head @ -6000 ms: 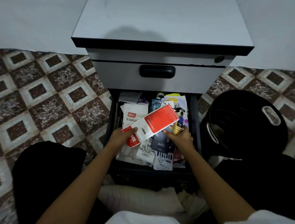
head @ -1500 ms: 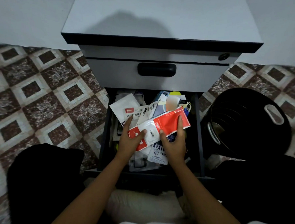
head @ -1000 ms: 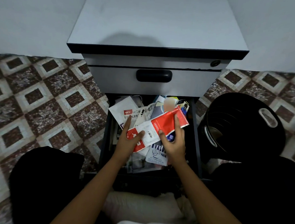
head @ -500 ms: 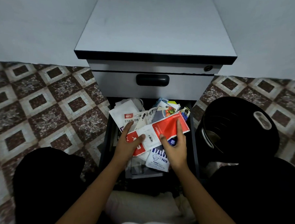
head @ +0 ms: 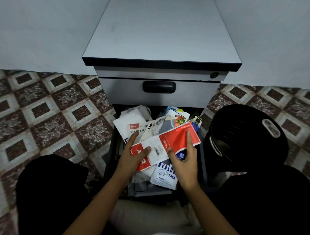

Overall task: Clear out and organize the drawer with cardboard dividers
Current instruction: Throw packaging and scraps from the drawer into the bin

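Observation:
The lower drawer (head: 202,164) of a grey cabinet (head: 161,37) stands pulled out, heaped with packets and papers. On top lies a red and white stationery packet (head: 169,141), slanting up to the right. My left hand (head: 133,157) grips its lower left end, thumb on top. My right hand (head: 184,159) holds its right part, thumb on the near edge and index finger stretched along the red face. Beneath it are a white stapler packet (head: 132,127) and a white and blue "value pack" bag (head: 165,176). No cardboard dividers are in view.
A black round bin (head: 247,139) with white handle slots stands right of the drawer. The upper drawer with its black handle (head: 159,86) is closed. Patterned tile floor (head: 44,112) spreads on both sides. My knees in dark clothing flank the drawer.
Both hands have kept hold of the red and white packet and shifted it slightly within the drawer. The camera has tilted up, showing more of the cabinet top.

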Demonstrator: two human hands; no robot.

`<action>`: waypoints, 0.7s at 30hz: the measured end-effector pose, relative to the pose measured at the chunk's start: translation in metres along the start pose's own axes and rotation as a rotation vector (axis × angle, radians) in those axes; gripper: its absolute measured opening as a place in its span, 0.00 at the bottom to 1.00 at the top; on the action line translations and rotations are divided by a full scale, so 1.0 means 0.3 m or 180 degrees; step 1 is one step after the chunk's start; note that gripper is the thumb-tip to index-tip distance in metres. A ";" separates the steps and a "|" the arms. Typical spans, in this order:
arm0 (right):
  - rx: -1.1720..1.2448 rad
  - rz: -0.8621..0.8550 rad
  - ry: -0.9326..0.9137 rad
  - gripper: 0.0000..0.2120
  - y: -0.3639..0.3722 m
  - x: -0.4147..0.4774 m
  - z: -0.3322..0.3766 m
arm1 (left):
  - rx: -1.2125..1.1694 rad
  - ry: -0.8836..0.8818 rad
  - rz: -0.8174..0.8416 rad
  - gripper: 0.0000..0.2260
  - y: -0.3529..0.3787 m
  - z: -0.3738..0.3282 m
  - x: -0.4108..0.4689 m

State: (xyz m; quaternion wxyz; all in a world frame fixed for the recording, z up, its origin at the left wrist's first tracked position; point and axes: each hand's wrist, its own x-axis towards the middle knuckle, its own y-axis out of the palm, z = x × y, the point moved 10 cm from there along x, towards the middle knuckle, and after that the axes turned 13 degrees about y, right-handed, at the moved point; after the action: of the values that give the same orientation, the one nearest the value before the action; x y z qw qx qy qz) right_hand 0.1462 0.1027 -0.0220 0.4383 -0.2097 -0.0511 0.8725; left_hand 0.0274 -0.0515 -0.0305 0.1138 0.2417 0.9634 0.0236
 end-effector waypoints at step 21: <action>0.0211 -0.0492 -0.0179 0.37 -0.229 -0.073 0.066 | 0.0387 0.0468 0.0593 0.27 0.206 -0.114 -0.038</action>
State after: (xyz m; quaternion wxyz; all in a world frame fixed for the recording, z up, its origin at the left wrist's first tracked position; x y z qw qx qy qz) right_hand 0.2007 0.1295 0.0218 0.5095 -0.1659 -0.0505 0.8428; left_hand 0.0577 -0.0020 0.0112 0.0253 0.3342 0.9421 -0.0067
